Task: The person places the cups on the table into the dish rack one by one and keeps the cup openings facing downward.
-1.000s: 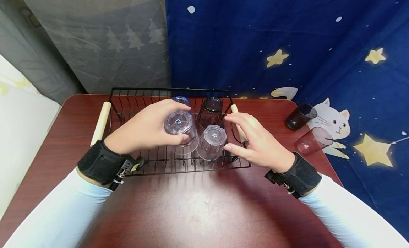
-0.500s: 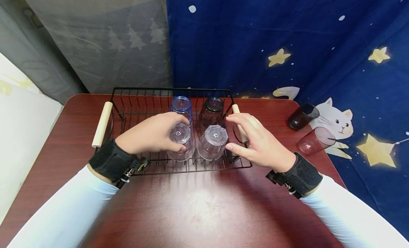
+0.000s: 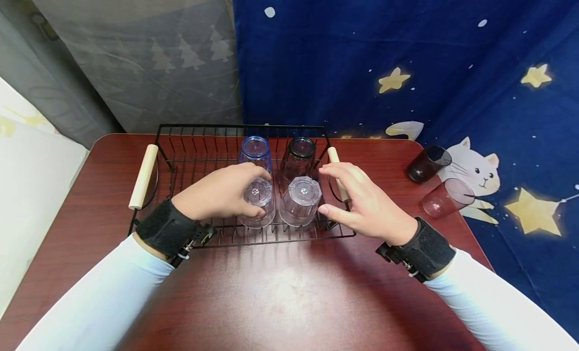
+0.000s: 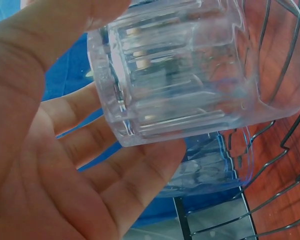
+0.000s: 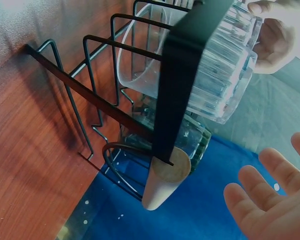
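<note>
My left hand (image 3: 223, 192) holds an upside-down clear glass (image 3: 259, 194) by its faceted base, thumb on the near side and fingers round the back. In the left wrist view the same glass (image 4: 190, 75) lies between thumb and fingers, its mouth low at the basket wires. The black wire basket (image 3: 249, 244) holds it beside a second clear glass (image 3: 300, 202), also upside down. My right hand (image 3: 364, 205) hovers at the basket's right end with fingers spread and nothing held. The right wrist view shows its fingertips (image 5: 237, 195) apart from the wooden handle.
Behind the clear glasses stand a blue-rimmed glass (image 3: 255, 150) and a dark glass (image 3: 298, 160), both upside down. Wooden handles (image 3: 145, 177) mark the basket's ends. A dark tumbler (image 3: 427, 163) and a pink tumbler (image 3: 448, 197) stand upright at the table's right edge, by a blue curtain (image 3: 316, 54).
My left hand has lowered its clear glass into the basket's front row, beside the other clear one, and the blue-rimmed glass behind shows more. The right hand has hardly moved.
</note>
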{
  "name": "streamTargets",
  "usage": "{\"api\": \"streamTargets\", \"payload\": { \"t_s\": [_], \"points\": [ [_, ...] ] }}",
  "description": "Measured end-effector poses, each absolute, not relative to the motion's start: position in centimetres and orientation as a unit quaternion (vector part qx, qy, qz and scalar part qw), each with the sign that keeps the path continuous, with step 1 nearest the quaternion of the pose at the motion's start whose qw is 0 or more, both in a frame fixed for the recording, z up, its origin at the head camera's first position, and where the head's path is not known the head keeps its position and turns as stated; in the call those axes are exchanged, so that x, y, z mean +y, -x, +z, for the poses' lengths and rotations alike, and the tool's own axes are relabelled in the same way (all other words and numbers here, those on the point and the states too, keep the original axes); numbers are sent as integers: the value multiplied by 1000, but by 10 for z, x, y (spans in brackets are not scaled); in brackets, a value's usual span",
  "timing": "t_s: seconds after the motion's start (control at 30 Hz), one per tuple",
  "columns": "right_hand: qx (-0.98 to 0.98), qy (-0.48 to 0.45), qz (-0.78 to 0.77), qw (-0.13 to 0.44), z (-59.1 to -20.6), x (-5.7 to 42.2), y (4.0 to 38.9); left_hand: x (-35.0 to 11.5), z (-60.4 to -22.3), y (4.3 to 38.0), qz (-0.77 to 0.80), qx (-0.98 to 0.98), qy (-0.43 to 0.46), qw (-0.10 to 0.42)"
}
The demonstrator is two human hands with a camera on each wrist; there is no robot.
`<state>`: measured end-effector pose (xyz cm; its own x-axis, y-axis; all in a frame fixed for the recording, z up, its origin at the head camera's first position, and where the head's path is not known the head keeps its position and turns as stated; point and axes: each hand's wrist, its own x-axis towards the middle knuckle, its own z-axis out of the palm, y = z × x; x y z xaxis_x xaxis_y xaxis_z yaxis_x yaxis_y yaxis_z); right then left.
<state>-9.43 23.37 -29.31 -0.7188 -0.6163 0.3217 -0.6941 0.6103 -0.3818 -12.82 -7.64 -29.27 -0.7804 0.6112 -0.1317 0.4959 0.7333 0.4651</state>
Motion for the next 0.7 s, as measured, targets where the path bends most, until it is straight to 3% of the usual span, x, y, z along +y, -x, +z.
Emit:
{"api": "streamTargets", "payload": {
  "t_s": [0.47,0.7],
  "points": [
    [-898,-359,242,71,-296,234,93,-74,-294,127,214,916,-307,146],
    [-897,-363,239,79,-295,235,94,-75,-289,126,229,912,-320,118]
  ]
}}
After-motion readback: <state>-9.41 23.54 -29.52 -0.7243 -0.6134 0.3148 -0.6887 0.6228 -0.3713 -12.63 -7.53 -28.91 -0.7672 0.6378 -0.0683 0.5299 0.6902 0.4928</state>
